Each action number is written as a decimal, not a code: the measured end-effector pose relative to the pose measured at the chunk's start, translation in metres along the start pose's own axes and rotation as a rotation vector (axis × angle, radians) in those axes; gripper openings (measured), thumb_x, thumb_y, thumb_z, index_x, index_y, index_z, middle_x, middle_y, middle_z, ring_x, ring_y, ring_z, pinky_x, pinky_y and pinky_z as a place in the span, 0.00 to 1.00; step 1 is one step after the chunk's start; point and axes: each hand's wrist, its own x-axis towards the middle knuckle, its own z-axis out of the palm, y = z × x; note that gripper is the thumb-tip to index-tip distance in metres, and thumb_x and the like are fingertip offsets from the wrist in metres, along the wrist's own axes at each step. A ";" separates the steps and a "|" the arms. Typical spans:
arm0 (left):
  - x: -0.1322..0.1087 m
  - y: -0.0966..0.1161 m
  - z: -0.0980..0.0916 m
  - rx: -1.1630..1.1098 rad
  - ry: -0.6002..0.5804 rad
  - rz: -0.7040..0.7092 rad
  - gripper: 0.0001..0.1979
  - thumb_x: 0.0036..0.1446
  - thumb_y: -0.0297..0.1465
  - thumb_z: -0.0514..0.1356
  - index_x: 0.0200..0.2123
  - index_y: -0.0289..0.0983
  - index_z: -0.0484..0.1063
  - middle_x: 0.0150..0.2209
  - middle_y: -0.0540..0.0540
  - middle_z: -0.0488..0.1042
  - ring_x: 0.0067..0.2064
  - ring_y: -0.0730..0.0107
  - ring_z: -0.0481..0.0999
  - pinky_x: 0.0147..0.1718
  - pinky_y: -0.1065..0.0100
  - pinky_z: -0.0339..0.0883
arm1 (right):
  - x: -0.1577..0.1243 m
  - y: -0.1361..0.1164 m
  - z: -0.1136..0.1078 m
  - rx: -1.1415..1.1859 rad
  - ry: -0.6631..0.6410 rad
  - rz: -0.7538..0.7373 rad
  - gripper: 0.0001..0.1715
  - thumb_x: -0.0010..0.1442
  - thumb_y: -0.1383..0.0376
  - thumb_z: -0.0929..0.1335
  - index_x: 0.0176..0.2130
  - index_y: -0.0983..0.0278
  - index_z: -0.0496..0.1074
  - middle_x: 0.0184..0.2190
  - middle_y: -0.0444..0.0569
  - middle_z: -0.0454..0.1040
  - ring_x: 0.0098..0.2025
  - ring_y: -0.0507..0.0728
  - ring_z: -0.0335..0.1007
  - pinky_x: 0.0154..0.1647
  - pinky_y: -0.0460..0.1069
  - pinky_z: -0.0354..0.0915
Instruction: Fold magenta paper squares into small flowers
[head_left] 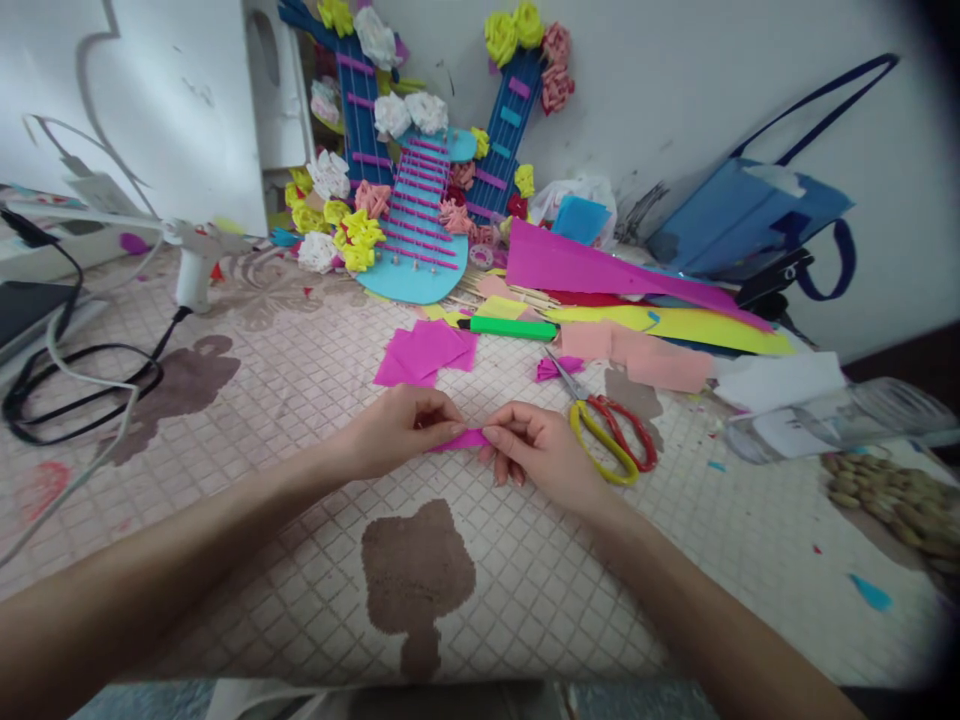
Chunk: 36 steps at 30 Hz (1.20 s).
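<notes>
Both my hands pinch a small strip of magenta paper (469, 439) just above the table. At its left end are the closed fingers of my left hand (401, 425). My right hand (536, 445) grips the other end between thumb and forefinger, its remaining fingers curled below. Behind my left hand lies a pile of magenta paper squares (426, 352). A small pleated magenta paper piece (559, 368) rests behind my right hand. Close to the right of that hand are scissors (611, 435) with yellow and red handles, their blades pointing back and left.
A green marker (514, 328) lies behind the paper squares. Paper-flower-covered guitar shapes (420, 215) lean on the wall. At left stand a white glue gun (193, 270) and black cable (82, 345). A clear bottle (832, 420), peanuts (892, 500) and a blue bag (742, 215) are at right.
</notes>
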 end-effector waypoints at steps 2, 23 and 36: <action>0.002 0.001 -0.001 0.025 0.006 -0.009 0.11 0.55 0.35 0.59 0.27 0.32 0.72 0.21 0.51 0.69 0.24 0.78 0.65 0.22 0.76 0.57 | -0.001 -0.001 -0.007 -0.086 0.038 -0.043 0.10 0.61 0.59 0.65 0.35 0.64 0.69 0.24 0.43 0.74 0.18 0.47 0.67 0.17 0.43 0.60; 0.162 0.024 0.064 0.269 0.327 -0.151 0.10 0.48 0.36 0.65 0.29 0.34 0.77 0.31 0.44 0.79 0.34 0.64 0.77 0.30 0.70 0.66 | -0.041 0.016 -0.095 -1.220 0.560 0.138 0.19 0.58 0.55 0.65 0.46 0.63 0.63 0.39 0.54 0.72 0.36 0.62 0.71 0.29 0.50 0.58; 0.161 0.025 0.063 0.403 0.297 -0.198 0.08 0.51 0.34 0.62 0.34 0.38 0.78 0.36 0.45 0.80 0.38 0.63 0.78 0.32 0.70 0.68 | -0.051 0.016 -0.101 -0.922 0.843 -0.066 0.19 0.53 0.54 0.69 0.39 0.61 0.61 0.29 0.45 0.69 0.28 0.55 0.66 0.29 0.49 0.59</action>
